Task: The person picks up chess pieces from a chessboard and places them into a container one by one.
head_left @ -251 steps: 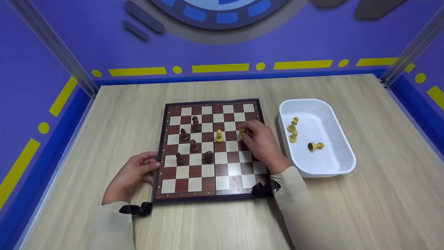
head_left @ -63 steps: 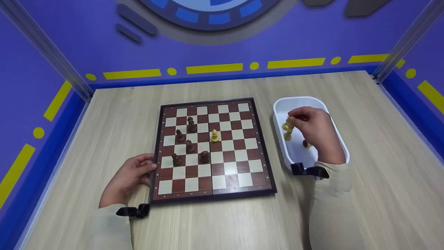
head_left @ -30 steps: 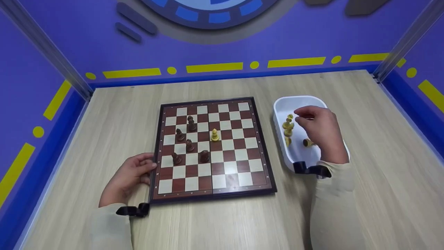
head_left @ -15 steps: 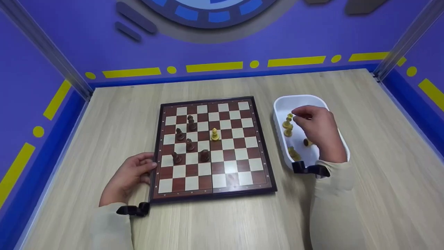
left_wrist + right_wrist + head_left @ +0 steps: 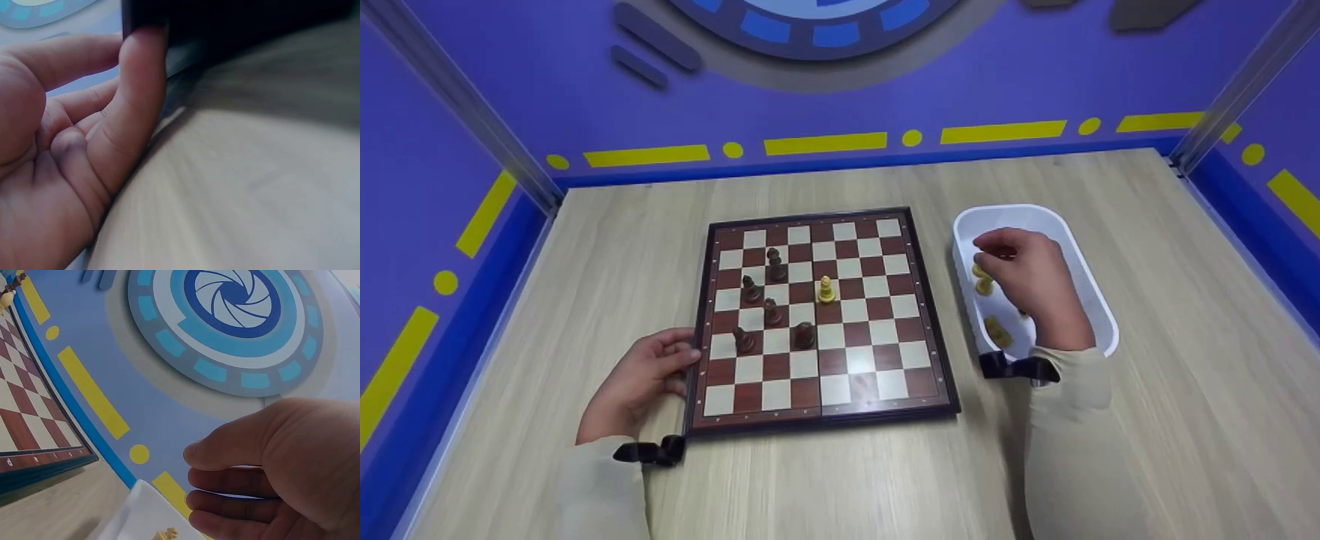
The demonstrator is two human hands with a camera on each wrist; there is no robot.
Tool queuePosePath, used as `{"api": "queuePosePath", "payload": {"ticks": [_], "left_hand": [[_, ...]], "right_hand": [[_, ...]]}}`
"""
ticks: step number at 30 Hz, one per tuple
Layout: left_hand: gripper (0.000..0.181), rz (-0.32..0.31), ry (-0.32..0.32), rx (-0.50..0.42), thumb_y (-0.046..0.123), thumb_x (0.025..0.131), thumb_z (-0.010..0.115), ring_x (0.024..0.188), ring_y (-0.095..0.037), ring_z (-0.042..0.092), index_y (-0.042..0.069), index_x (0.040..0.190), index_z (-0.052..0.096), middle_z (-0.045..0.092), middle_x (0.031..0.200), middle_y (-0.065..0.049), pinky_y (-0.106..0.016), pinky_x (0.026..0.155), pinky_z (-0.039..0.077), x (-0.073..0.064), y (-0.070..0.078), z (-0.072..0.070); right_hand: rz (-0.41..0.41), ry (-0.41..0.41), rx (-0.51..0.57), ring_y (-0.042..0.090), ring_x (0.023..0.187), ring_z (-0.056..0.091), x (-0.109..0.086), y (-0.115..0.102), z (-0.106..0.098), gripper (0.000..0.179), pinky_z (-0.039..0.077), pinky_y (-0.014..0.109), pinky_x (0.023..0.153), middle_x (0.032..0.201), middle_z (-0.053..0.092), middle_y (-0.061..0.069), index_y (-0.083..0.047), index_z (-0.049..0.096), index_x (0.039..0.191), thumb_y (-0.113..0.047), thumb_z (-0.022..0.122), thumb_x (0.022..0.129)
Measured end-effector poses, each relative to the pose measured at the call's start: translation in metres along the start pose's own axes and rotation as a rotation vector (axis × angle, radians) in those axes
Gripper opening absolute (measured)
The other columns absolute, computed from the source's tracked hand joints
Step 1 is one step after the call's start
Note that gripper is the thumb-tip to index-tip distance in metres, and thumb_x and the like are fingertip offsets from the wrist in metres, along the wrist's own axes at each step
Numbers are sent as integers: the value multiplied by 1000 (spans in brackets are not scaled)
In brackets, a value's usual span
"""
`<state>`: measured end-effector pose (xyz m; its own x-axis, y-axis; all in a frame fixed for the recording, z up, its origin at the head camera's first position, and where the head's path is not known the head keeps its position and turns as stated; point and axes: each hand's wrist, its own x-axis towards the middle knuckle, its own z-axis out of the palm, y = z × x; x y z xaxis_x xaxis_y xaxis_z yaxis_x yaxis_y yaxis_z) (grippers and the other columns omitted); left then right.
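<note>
You've just dropped a yellow piece (image 5: pixel 997 331) into the white tray (image 5: pixel 1086 285); your right hand (image 5: pixel 1024 277) hovers there, fingers loose and empty. Left hand (image 5: pixel 641 375) steadies the chessboard (image 5: pixel 817 307), one yellow pawn (image 5: pixel 826 289) left.

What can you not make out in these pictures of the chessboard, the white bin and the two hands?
- Yellow pieces in the white bin: head view, partly hidden behind the right hand; their count is unclear.
- Dark pieces on the chessboard: head view, too small to tell their types.
- Chessboard top: left wrist view, blurred and dark beyond the left hand.
</note>
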<state>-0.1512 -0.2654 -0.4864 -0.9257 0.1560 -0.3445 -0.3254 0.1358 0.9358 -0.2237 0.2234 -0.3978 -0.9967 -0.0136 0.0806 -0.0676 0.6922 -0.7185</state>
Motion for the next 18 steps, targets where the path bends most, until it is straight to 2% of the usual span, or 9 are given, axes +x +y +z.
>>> {"api": "queuePosePath", "payload": {"ticks": [12, 18], "left_hand": [[50, 10, -5, 13, 10, 95, 61, 60, -10, 64, -6, 139, 41, 64, 88, 2, -29, 51, 57, 1, -1, 0], [50, 9, -1, 8, 9, 94, 61, 56, -8, 61, -6, 138, 42, 63, 87, 3, -27, 50, 56, 1, -1, -1]], "right_hand": [[-95, 28, 3, 27, 92, 63, 2, -11, 18, 23, 51, 39, 82, 102, 70, 15, -4, 70, 108, -14, 63, 89], [-107, 6, -34, 28, 92, 62, 1, -22, 30, 23, 52, 41, 82, 104, 69, 14, -4, 69, 110, -15, 63, 90]]}}
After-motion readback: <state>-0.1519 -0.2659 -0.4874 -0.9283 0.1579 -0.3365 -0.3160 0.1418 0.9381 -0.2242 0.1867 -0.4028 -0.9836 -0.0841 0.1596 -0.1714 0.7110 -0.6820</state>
